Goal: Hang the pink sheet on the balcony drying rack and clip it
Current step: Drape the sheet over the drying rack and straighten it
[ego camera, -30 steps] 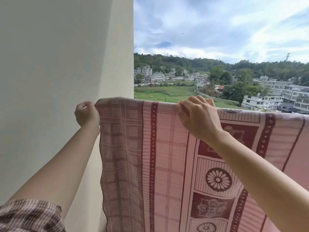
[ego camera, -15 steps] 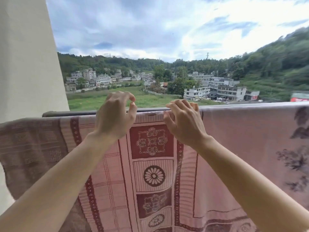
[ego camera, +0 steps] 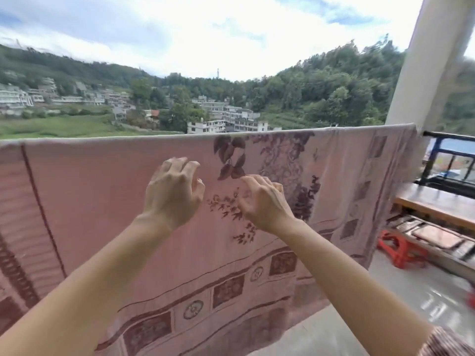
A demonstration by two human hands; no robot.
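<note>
Pink sheet (ego camera: 108,201) draped over rail across frame middle, spread wide to dry. Left hand (ego camera: 171,192) and right hand (ego camera: 262,200) centre frame, fingers loosely curled, holding nothing. No clips visible yet.

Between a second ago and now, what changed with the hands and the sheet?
Both hands, left hand and right hand, let go of the top edge of the pink patterned sheet and dropped lower, fingers open. View swung right. The sheet stayed draped.
</note>
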